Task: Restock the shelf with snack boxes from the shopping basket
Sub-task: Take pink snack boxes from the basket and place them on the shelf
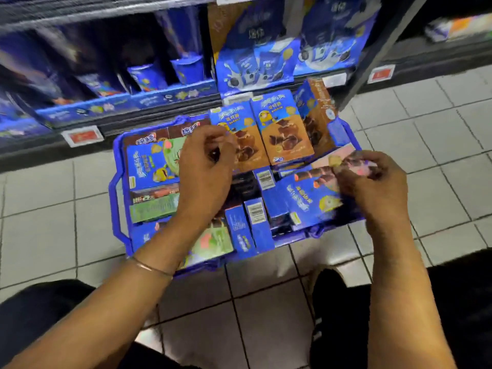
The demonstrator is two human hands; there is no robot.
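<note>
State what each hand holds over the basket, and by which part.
The right hand pinches the blue-and-pink box by its far corner. The left hand is curled; whether it holds anything cannot be told.

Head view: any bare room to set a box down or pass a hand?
Bare floor tiles lie left of the basket and right of it. There is a dark gap in the shelf bay above the two blue tubs. The basket is packed with boxes; left hand and right hand crowd it.

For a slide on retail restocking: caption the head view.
Left hand and right hand over a blue basket of snack boxes before the shelf.
</note>
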